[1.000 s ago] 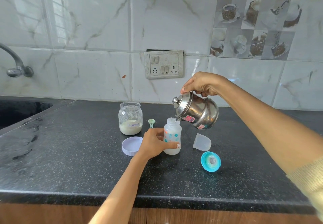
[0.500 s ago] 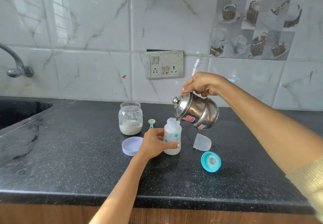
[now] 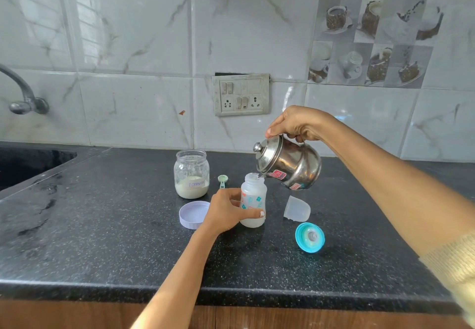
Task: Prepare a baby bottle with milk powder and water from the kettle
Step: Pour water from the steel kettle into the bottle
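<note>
A small translucent baby bottle (image 3: 254,195) with teal flower prints stands upright on the black counter (image 3: 108,238), a little white stuff at its bottom. My left hand (image 3: 226,210) wraps its left side. My right hand (image 3: 298,123) grips the handle of a steel kettle (image 3: 290,164), tilted left with its spout at the bottle's open mouth. A glass jar (image 3: 191,173) labelled "Formula", part full of white powder, stands open behind left. A green scoop (image 3: 222,181) lies between jar and bottle.
The jar's lilac lid (image 3: 193,214) lies upside down left of the bottle. A clear bottle cap (image 3: 297,208) and a teal nipple ring (image 3: 309,237) lie to the right. A sink (image 3: 28,164) and tap (image 3: 23,97) sit at far left. A switch plate (image 3: 241,94) is on the tiled wall.
</note>
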`<state>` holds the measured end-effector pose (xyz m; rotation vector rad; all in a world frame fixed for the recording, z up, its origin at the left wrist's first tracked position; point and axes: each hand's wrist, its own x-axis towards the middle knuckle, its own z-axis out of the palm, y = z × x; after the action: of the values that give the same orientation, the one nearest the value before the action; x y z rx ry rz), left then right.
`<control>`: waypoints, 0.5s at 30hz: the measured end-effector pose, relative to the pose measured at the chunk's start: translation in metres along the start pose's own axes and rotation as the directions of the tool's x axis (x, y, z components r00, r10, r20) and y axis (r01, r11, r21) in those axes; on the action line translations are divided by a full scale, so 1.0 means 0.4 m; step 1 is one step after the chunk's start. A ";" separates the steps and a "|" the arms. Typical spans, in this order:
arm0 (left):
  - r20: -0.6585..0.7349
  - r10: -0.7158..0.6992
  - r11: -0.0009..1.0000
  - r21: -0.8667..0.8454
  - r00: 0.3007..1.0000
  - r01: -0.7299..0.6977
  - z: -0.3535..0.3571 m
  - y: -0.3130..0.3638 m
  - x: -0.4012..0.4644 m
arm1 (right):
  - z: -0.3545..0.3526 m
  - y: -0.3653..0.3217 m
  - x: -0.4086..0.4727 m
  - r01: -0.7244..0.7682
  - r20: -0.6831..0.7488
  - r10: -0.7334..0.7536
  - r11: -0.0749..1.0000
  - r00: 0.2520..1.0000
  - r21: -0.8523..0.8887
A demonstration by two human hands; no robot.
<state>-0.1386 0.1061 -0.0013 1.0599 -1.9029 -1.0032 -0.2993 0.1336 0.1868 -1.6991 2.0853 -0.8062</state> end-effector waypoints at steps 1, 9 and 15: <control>0.000 0.000 1.000 0.004 1.000 0.000 0.000 -0.001 0.001 | 0.000 0.000 0.000 0.002 0.000 -0.002 1.000 1.000 0.001; 0.001 -0.001 1.000 0.009 1.000 0.001 0.000 0.000 0.001 | 0.001 0.000 0.000 0.007 -0.007 -0.007 1.000 1.000 -0.011; 0.003 0.002 1.000 -0.004 1.000 -0.002 0.000 0.003 -0.002 | 0.001 0.009 0.011 0.000 -0.005 0.000 1.000 1.000 -0.010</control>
<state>-0.1387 0.1073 -0.0005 1.0545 -1.9028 -1.0080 -0.3029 0.1295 0.1846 -1.7039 2.0965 -0.8017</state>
